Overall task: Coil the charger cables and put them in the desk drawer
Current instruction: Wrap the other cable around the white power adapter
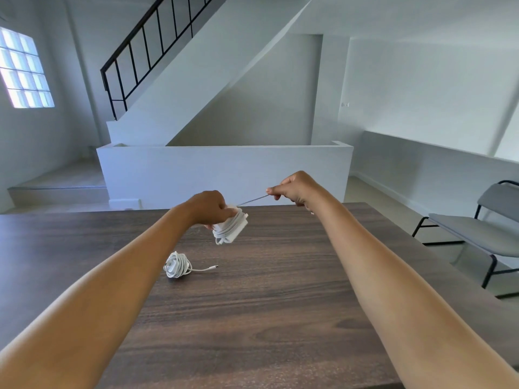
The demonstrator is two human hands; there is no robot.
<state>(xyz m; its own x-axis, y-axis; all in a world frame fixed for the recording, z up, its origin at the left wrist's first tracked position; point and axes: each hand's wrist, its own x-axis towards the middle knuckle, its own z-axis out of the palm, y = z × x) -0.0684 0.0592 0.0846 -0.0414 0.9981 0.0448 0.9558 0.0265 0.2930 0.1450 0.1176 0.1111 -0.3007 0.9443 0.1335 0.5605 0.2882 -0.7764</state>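
Observation:
My left hand (209,207) grips a white charger brick (230,228) with cable wound around it, held above the dark wooden desk (252,318). From the brick a short stretch of white cable (252,201) runs taut up to my right hand (295,189), which pinches its end between thumb and fingers. A second white charger (177,265) lies on the desk below my left forearm, its cable coiled round it, with a short tail and plug (209,268) trailing to the right. No drawer is in view.
A grey chair with a black frame (477,228) stands right of the desk. Beyond the desk's far edge is a white low wall (224,169) and a staircase with a black railing (146,49).

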